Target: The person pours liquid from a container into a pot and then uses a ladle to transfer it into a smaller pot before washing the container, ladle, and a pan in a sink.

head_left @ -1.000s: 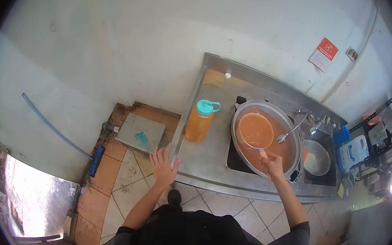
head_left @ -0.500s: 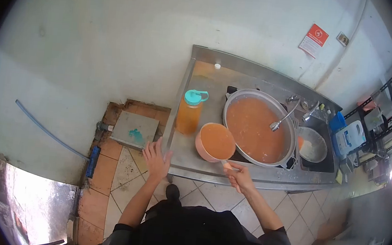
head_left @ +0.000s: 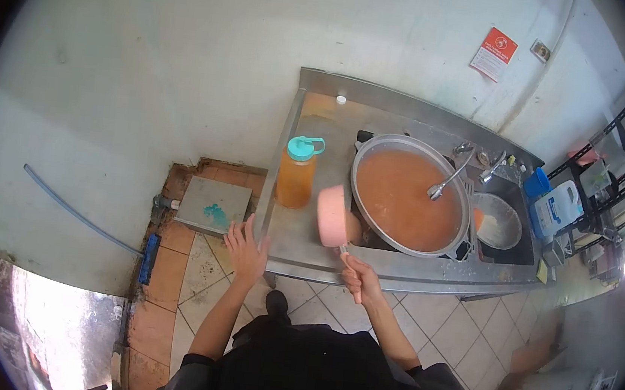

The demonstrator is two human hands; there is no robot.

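My right hand is closed around the handle of a pink saucepan. The saucepan is tipped on its side, its mouth facing right, toward the large metal pot. Brownish liquid shows just right of its rim, low beside the pot. Orange-brown liquid fills much of the pot. My left hand, fingers spread and holding nothing, is at the left front corner of the steel counter. Behind the saucepan stands a clear bottle of orange liquid with a turquoise lid.
A faucet reaches over the pot. Farther right, a metal bowl sits in the sink, near a white jug and a blue cup. A grey box is on the floor, left of the counter.
The saucepan, upright and full of orange liquid before, has been tipped over to the right by my right hand. My left hand stays nearly in place, and the view has shifted slightly.
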